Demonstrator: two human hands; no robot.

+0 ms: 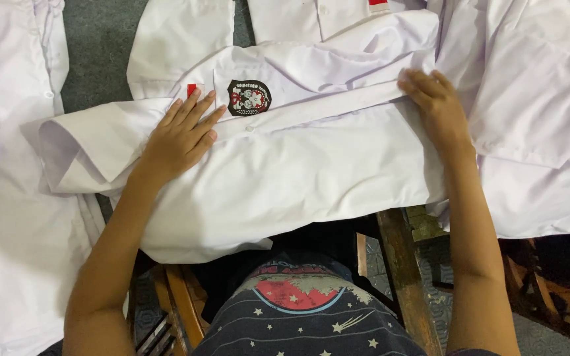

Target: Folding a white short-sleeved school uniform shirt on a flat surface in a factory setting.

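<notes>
A white shirt (298, 165) with a dark round chest badge (249, 97) and a small red tag (192, 89) lies spread in front of me. My left hand (181, 135) rests flat on it, fingers apart, just left of the badge near a short sleeve (80, 148). Further right, the fingers of my right hand (433, 99) curl over the shirt's front edge fold and pinch it.
More white shirts lie all around: one at the left (8, 198), one behind (186, 39), another at the right (536, 118). Grey surface (97, 39) shows between them. A wooden chair frame (400, 264) stands below, by my dark star-patterned top.
</notes>
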